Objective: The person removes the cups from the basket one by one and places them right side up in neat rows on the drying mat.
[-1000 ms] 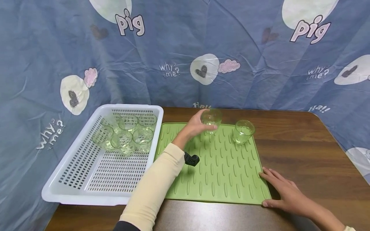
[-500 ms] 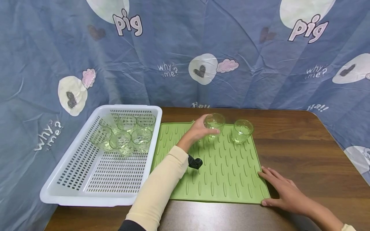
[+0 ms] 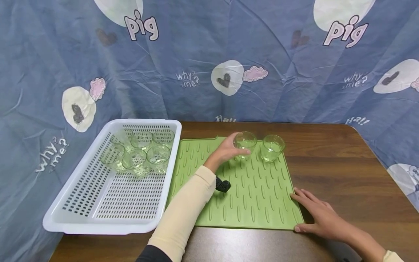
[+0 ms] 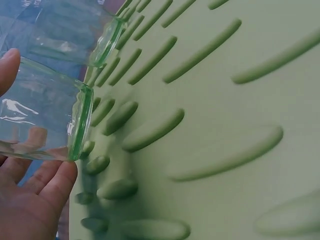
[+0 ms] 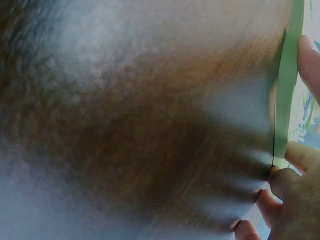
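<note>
My left hand (image 3: 226, 150) grips a clear, green-tinted drinking glass (image 3: 246, 141) over the far part of the green ridged mat (image 3: 242, 196). In the left wrist view, thumb and fingers are round the held glass (image 4: 42, 112), and its base looks slightly off the mat. A second glass (image 3: 272, 148) stands upright just right of it, near the mat's far right corner. My right hand (image 3: 322, 217) rests at the mat's near right edge. Its thumb and fingertips touch the mat edge (image 5: 286, 95) and hold nothing up.
Left of the mat stands a white perforated plastic basket (image 3: 131, 229) with several upright glasses (image 3: 135, 160) grouped toward its back. A brown wooden table (image 3: 330, 160) lies beneath everything. Behind it hangs a blue printed cloth (image 3: 278, 43).
My left hand has brought the held glass to the right and lower, closer to the standing glass. The right hand stays at the mat edge. The head view shifts slightly.
</note>
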`<state>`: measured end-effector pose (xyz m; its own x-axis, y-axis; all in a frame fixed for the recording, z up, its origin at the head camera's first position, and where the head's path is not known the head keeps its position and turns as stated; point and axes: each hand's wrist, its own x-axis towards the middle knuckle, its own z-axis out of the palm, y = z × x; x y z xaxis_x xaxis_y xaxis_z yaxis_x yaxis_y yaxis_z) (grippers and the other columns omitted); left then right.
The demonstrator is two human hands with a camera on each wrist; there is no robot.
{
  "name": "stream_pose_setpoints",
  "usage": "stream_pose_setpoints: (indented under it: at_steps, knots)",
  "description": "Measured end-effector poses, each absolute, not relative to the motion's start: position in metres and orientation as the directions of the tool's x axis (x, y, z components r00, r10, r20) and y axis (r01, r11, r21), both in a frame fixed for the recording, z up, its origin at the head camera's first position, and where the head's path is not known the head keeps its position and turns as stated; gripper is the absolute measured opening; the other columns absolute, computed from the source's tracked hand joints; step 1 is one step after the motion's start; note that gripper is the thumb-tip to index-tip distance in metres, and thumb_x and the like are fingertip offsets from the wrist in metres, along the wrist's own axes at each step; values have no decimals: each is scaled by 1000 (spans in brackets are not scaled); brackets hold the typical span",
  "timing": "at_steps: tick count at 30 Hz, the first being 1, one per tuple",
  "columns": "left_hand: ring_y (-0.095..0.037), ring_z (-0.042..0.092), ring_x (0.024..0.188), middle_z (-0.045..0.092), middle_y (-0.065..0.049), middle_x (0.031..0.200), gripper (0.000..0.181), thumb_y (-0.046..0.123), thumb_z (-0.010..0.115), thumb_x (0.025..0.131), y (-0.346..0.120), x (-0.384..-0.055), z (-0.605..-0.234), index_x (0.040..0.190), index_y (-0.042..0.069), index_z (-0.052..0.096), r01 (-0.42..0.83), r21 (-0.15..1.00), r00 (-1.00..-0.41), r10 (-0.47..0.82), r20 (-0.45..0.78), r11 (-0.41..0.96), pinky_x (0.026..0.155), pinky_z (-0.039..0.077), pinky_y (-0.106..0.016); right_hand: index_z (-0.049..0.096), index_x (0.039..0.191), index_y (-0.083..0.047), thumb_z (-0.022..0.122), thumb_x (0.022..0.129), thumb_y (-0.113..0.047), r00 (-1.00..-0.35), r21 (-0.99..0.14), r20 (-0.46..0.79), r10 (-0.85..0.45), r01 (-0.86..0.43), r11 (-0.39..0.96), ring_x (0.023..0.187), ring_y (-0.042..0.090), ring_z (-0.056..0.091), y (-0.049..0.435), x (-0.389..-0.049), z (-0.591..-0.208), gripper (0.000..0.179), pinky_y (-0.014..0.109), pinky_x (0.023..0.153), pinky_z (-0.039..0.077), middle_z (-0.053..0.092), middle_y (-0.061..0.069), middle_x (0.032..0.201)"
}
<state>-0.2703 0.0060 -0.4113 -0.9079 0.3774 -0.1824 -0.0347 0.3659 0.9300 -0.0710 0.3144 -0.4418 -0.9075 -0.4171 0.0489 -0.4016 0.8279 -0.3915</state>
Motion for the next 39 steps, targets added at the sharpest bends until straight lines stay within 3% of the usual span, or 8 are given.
stream_pose_setpoints:
  at_steps: [12, 23, 30, 39]
  knots:
    - [-29, 53, 132, 48, -7, 152, 88, 18, 82, 80, 15, -266, -417, 154, 16, 32, -25, 944, -895, 413, -167, 328, 112, 45, -45, 47, 145, -16, 78, 73, -58, -910, -397, 24, -415, -389, 831, 145, -12, 10, 314, -71, -440, 89, 69, 89, 41, 44, 16, 154]
    - [-29, 50, 134, 48, -9, 151, 88, 18, 82, 80, 14, -268, -420, 153, 15, 33, 31, 939, -881, 453, -136, 342, 114, 43, -43, 48, 145, -16, 80, 72, -56, -909, -388, 44, -414, -398, 832, 146, -9, 14, 313, -70, -441, 89, 67, 89, 42, 45, 17, 153]
    - [-30, 47, 136, 49, -11, 148, 87, 18, 81, 81, 14, -269, -418, 153, 8, 32, 19, 934, -876, 456, -156, 357, 116, 40, -42, 47, 146, -14, 78, 73, -57, -913, -388, 8, -409, -380, 840, 149, 14, 28, 314, -73, -438, 90, 69, 91, 41, 43, 17, 155]
    - [-32, 43, 141, 45, -13, 153, 95, 16, 82, 80, 14, -267, -416, 156, 8, 26, -16, 937, -868, 461, -187, 350, 119, 37, -43, 46, 146, -15, 78, 74, -58, -916, -394, -28, -401, -358, 847, 148, 22, 31, 312, -72, -436, 90, 73, 90, 40, 41, 17, 156]
